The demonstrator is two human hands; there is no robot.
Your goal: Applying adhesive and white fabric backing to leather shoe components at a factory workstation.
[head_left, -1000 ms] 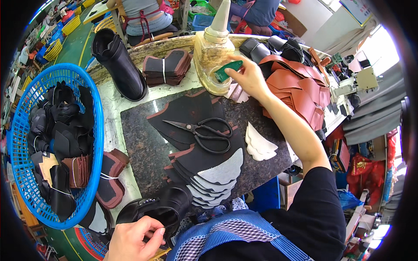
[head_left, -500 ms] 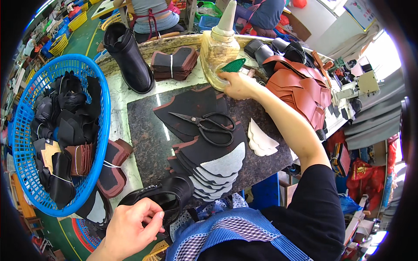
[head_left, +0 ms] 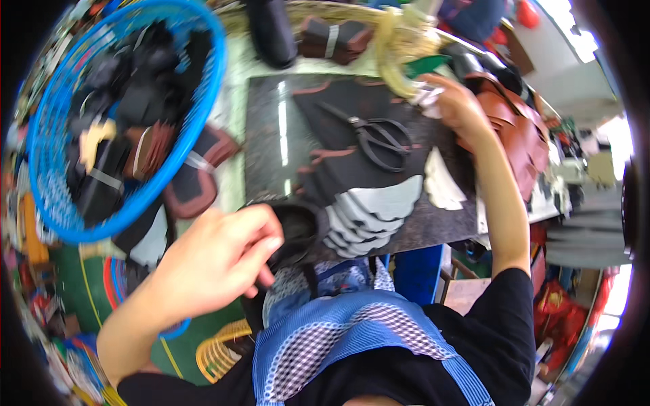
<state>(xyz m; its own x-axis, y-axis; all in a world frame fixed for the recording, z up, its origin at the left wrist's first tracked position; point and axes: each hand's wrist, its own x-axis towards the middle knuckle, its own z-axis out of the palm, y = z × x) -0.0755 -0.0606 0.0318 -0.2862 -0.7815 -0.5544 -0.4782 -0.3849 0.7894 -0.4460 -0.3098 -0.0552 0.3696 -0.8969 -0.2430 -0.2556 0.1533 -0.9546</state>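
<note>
1. Right hand: at green scraper, beside yellowed container; blurred, cannot tell whether gripping.
2. Left hand: loosely curled near black shoe; cannot tell whether pinching anything.
3. Black pieces, pale-patched: fanned on counter, scissors atop.
4. Step, apparently: handling scraper at container; next move calls for secure grip.

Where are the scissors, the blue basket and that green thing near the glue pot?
Scissors [head_left: 355, 122]: head view, on the pivot joining blades and handles.
Blue basket [head_left: 218, 68]: head view, on the right side of its rim.
Green thing [head_left: 426, 64]: head view, on its visible flat part.
</note>
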